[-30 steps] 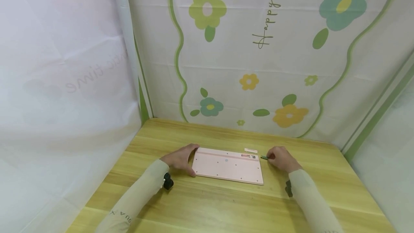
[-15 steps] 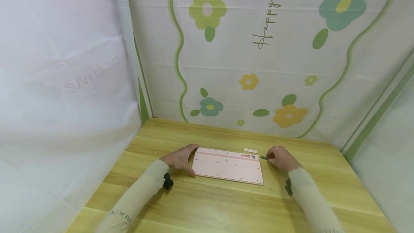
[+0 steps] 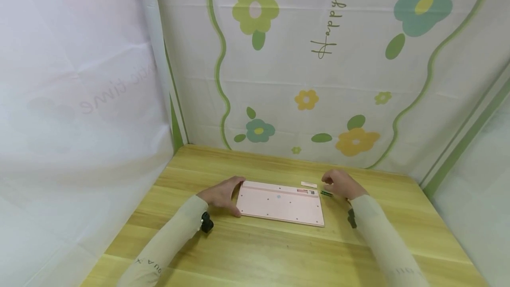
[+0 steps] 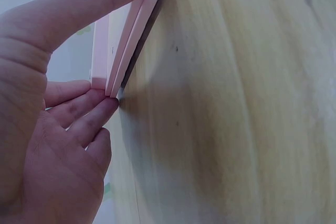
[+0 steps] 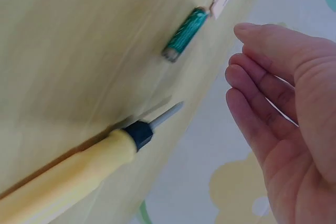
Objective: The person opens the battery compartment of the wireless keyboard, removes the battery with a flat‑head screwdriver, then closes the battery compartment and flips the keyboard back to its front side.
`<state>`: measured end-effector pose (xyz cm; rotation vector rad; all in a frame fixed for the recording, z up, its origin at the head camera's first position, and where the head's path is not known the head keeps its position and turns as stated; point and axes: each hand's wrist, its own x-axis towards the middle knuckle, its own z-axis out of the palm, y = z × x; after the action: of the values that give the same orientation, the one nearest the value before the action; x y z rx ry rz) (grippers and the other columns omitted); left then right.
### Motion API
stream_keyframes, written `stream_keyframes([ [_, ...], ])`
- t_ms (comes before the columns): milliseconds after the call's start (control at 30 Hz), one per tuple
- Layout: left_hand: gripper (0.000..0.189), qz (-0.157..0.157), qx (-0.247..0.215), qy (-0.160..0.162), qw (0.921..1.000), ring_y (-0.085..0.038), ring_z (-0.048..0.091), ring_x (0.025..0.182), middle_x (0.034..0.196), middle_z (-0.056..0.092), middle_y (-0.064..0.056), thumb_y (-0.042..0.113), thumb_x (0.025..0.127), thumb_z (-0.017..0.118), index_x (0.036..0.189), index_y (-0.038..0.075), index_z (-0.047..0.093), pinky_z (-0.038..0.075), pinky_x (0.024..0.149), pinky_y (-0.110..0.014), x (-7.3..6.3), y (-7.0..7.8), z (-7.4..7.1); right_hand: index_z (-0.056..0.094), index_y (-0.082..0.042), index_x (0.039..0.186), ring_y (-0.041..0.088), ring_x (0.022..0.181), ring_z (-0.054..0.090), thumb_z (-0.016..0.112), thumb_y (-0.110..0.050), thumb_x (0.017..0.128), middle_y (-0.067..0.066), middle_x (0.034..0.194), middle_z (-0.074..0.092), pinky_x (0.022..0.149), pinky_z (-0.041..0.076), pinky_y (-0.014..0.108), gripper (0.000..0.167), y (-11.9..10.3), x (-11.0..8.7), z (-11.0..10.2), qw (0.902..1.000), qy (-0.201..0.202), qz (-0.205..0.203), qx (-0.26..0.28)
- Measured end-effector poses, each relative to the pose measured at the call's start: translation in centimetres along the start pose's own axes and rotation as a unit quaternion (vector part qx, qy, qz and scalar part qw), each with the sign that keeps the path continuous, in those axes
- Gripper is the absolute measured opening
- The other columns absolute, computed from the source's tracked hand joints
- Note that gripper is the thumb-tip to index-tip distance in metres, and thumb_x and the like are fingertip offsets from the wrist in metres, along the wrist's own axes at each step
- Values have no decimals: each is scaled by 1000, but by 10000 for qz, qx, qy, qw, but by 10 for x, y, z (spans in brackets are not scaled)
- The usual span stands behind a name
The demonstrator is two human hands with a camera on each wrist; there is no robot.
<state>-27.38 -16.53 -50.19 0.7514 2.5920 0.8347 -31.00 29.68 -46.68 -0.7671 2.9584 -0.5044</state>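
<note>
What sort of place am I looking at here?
Probably a curtained-off tabletop workspace, though the wider room is out of view. The signs are the flower-printed fabric hanging behind the wood-grain table, and the yellow-handled tool lying on it.

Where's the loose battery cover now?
In the head view, right of centre, the battery cover lies on the table just beyond the far edge of the pink keyboard, near its right end, left of the right hand.
</note>
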Motion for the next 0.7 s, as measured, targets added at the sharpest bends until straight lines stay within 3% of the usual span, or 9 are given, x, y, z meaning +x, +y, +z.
stream_keyframes([
  [267, 125, -9, 59, 48, 10000, -34, 34, 158, 170, 34, -13, 41, 71, 100, 166, 8, 26, 32, 130, -51, 0, -2, 1, 77, 6, 114, 26, 95, 71, 78, -3, 92, 21, 110, 78, 87, 62, 47, 23, -13, 22, 6, 9995, -83, -290, 20],
  [467, 125, 7, 15, 40, 10000, -35, 34, 158, 170, 35, -14, 41, 70, 100, 166, 7, 27, 32, 129, -52, 0, -2, 1, 76, 0, 96, 13, 77, 57, 75, -3, 94, 6, 87, 73, 71, 52, 32, 3, -14, 36, 16, 9985, -165, -513, 137],
  [533, 125, 8, -18, 47, 10000, -35, 34, 158, 170, 35, -14, 40, 70, 100, 165, 7, 27, 32, 129, -52, 0, -2, 0, 74, -4, 90, 11, 73, 50, 73, -3, 95, 2, 81, 67, 67, 46, 28, 6, -14, 40, 20, 9981, -195, -567, 158],
  [700, 125, 3, 46, 69, 10000, -35, 35, 158, 169, 35, -14, 42, 70, 100, 165, 7, 28, 33, 129, -52, 1, -3, 1, 76, -5, 92, 10, 75, 54, 73, -1, 96, 3, 85, 71, 69, 49, 28, 6, -12, 48, 26, 9981, -163, -545, 238],
])
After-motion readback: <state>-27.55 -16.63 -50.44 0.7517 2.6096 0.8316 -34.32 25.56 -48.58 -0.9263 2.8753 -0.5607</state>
